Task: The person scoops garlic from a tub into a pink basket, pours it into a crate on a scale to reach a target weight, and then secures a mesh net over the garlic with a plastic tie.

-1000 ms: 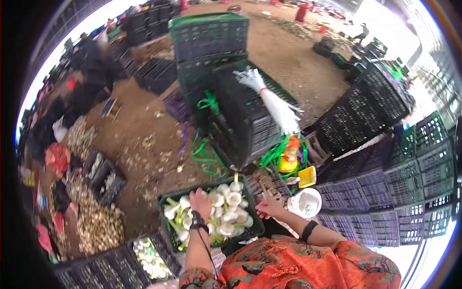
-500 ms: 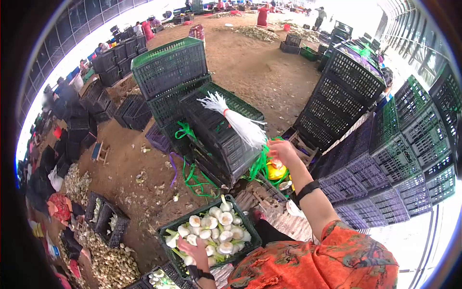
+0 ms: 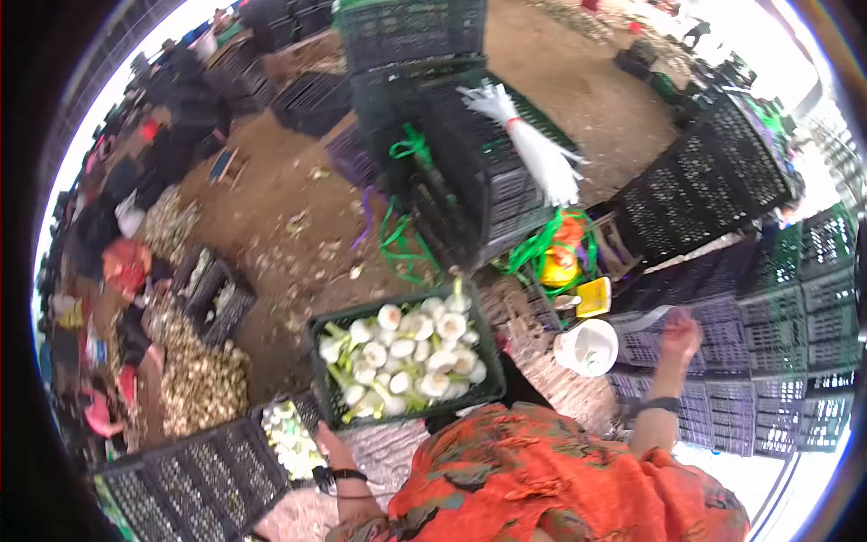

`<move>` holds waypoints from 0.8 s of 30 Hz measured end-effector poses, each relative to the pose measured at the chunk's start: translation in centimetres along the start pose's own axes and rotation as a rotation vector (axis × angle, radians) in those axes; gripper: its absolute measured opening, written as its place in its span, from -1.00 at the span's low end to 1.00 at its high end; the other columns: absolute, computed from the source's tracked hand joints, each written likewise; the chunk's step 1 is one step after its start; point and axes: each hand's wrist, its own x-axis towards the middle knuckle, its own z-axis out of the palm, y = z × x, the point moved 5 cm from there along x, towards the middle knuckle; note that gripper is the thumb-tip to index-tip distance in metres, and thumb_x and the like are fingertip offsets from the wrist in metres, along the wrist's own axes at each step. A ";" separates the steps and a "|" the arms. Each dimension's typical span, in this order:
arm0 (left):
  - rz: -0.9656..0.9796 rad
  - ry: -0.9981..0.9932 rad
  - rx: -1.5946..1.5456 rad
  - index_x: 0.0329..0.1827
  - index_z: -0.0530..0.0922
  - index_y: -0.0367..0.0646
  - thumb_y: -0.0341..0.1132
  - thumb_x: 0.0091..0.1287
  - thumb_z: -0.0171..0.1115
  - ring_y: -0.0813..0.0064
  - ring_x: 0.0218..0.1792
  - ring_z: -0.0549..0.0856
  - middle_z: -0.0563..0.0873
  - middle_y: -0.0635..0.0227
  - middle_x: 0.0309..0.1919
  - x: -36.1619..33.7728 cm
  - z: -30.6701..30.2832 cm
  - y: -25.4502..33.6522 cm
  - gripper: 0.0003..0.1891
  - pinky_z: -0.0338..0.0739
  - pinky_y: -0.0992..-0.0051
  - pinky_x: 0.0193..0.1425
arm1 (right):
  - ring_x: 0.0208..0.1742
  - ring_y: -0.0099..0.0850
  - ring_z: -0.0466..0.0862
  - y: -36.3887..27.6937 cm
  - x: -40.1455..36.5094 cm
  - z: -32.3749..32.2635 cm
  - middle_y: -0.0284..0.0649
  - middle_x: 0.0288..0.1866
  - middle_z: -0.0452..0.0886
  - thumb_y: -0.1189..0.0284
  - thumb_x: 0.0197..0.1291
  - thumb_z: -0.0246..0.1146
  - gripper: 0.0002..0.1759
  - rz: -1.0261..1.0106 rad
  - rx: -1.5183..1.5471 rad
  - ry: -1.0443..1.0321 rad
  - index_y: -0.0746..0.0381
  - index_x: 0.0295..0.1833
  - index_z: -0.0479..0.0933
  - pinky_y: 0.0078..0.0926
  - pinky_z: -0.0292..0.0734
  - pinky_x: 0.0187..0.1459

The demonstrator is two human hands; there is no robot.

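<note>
My right hand (image 3: 682, 336) is out to the right, its fingers closed around a thin white strip (image 3: 646, 319) that trails toward a white bucket (image 3: 587, 348). Below and left of the full crate, my left hand (image 3: 334, 449) is at the edge of a lower crate of pale bulbs and green stems (image 3: 291, 440); its fingers are partly hidden and blurred. Between my arms stands a dark plastic crate (image 3: 405, 417) of white garlic bulbs (image 3: 420, 325) with short green stems. A bundle of white strips (image 3: 546, 163), tied with a red band, lies on the black crates ahead.
Stacked black crates (image 3: 452, 172) rise ahead, with more crate stacks (image 3: 713, 172) at the right. Green ribbons (image 3: 537, 248) and a yellow container (image 3: 593, 296) are beside the bucket. A garlic heap (image 3: 203, 384) and seated people are at the left.
My right hand has moved from beside the white bundle to the far right, with a white strip. My left hand has left the garlic and dropped lower left. The view has tilted down.
</note>
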 end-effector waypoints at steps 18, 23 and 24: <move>-0.736 -0.418 -0.779 -0.51 0.37 -0.03 0.02 0.43 -0.11 0.42 -0.70 0.38 0.38 0.38 -0.74 -3.7 3.2 -3.6 -0.59 0.32 0.45 -0.60 | -0.50 -0.40 0.60 27.1 -20.4 -2.5 -0.20 -0.39 0.52 0.24 0.24 0.25 -0.59 0.966 -0.955 -0.686 0.33 0.03 0.45 -0.47 0.54 -0.53; -0.559 -0.312 -0.536 -0.49 0.39 -0.01 -0.21 0.43 -0.17 0.55 -0.79 0.29 0.38 0.43 -0.73 -1.4 3.6 -4.8 -0.70 0.10 0.64 -0.77 | -0.53 -0.55 0.49 30.7 -28.0 -1.9 -0.39 -0.46 0.55 0.34 0.27 0.20 -0.66 1.175 -0.843 -0.749 0.18 0.14 0.50 -0.62 0.39 -0.55; -0.460 -0.389 -0.522 -0.44 0.44 -0.05 -0.31 0.39 -0.12 0.56 -0.75 0.36 0.42 0.45 -0.70 -1.4 3.4 -4.4 -0.77 0.24 0.61 -0.71 | -0.53 -0.55 0.49 31.6 -28.7 -2.4 -0.39 -0.46 0.55 0.34 0.27 0.20 -0.66 1.185 -0.838 -0.739 0.18 0.14 0.50 -0.62 0.39 -0.55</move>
